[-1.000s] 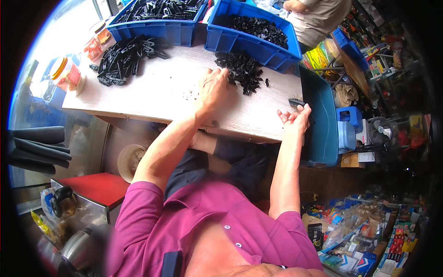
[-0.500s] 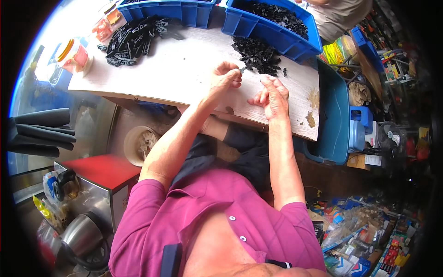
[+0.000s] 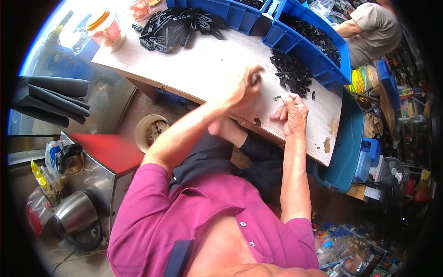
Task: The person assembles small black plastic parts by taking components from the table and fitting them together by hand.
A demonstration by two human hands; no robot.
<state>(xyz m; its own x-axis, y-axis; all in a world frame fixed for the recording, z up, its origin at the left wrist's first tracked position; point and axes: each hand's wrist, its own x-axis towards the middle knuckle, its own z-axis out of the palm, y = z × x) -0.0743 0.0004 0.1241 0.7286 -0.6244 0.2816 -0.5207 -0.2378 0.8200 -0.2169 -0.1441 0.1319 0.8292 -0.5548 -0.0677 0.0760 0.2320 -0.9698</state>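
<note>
My left hand (image 3: pixel 247 85) is above the pale tabletop, left of a pile of small black plastic pieces (image 3: pixel 291 74). Its fingers are curled, but motion smears them, so I cannot see whether anything is in them. My right hand (image 3: pixel 294 114) is near the table's front edge, just below the pile, with thumb and fingers pinched together. A small dark piece (image 3: pixel 277 98) shows right beside its fingertips; whether they grip it is unclear. Farther left on the table lies a heap of longer black plastic parts (image 3: pixel 177 28).
Blue crates (image 3: pixel 272 40) holding black parts line the table's back. A clear jar with an orange lid (image 3: pixel 104 31) stands at the left corner. A teal bin (image 3: pixel 344 161) is against the right edge. Another person's arm (image 3: pixel 349 28) shows beyond the crates.
The view has swung, shifting the scene rightward and down. My left hand, which held a small dark piece, has turned and blurred. A small dark piece now shows by my right fingertips.
</note>
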